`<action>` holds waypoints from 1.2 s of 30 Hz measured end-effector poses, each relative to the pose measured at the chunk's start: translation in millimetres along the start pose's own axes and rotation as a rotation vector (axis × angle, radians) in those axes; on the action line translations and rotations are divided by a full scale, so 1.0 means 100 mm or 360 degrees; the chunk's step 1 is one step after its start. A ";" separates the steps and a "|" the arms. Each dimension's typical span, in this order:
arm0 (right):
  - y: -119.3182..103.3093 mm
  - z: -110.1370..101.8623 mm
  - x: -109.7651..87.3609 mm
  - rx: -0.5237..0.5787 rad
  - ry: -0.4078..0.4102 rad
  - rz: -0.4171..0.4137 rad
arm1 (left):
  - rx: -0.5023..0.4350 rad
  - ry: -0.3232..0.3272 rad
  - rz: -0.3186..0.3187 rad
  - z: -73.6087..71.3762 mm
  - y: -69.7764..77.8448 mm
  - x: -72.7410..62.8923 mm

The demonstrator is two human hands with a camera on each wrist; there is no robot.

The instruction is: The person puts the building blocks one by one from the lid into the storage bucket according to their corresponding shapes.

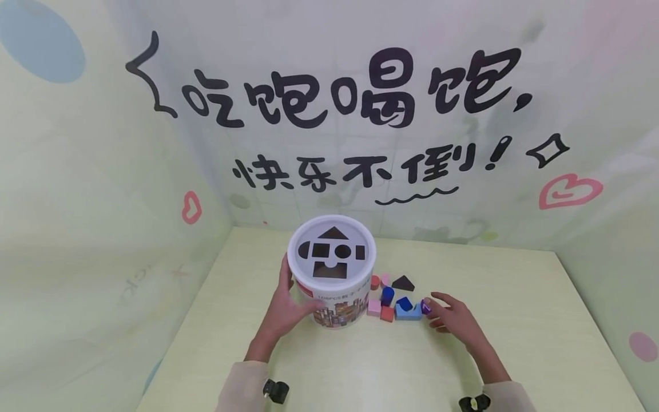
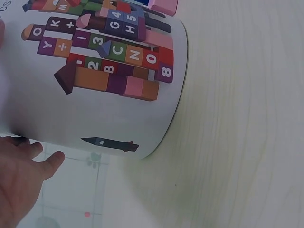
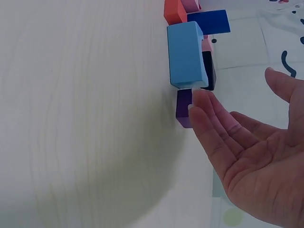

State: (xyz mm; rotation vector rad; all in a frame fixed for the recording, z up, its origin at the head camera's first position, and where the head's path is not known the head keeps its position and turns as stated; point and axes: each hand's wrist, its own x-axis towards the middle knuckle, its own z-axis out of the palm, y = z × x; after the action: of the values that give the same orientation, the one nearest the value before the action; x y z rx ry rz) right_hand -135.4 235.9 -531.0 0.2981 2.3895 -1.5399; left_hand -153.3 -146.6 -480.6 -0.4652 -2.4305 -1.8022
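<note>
Pale sleeves (image 1: pixel 241 386) lie nearest the head camera, and past them the two hands work apart. The left hand (image 1: pixel 288 312) holds the near-left side of a white tub (image 1: pixel 341 313), thumb on the front and fingers round the side. The right hand (image 1: pixel 455 320) has its fingertips against a purple block (image 3: pixel 184 110), fingers fairly straight, none seen wrapped round it.

That block sits at the right end of a light blue block (image 1: pixel 408 313), on the table (image 1: pixel 329 372). It looks like painted wood: light, rigid, hard to damage, perhaps a little slick. Two opposite flat faces would give the surest pinch; a grip on its corners would likely let it twist.

The tub seems to be thin card or plastic, light for its bulk and smooth. A broad palm low on the wall should steady it; squeezing hard might dent it. Its lid (image 1: pixel 357 270), cut with shaped holes, looks stiffer.

Between tub and right hand stand a pink block (image 1: pixel 374 308), a red block (image 1: pixel 387 314) and a blue cylinder (image 1: pixel 387 296), which would probably roll if tipped. Farther back lies a dark triangle (image 1: pixel 403 282), before the lettered wall cloth (image 1: pixel 329 137).
</note>
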 end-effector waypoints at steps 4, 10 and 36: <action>0.02 0.03 0.02 0.0150 -0.0037 0.0045 | -0.0028 0.0006 0.0002 0.02 0.04 0.01; 0.07 0.09 0.06 0.0201 -0.0064 0.0083 | -0.0094 0.0020 0.0031 0.06 0.01 0.02; 0.28 0.39 0.18 0.0340 -0.0013 0.0138 | -0.0037 0.0119 -0.0167 0.16 -0.26 0.02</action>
State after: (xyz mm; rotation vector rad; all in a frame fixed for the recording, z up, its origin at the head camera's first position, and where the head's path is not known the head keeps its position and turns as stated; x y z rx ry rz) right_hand -138.7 212.6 -576.3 0.4325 2.1771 -1.7538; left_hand -161.1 -137.8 -508.6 -0.2715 -2.4286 -1.8542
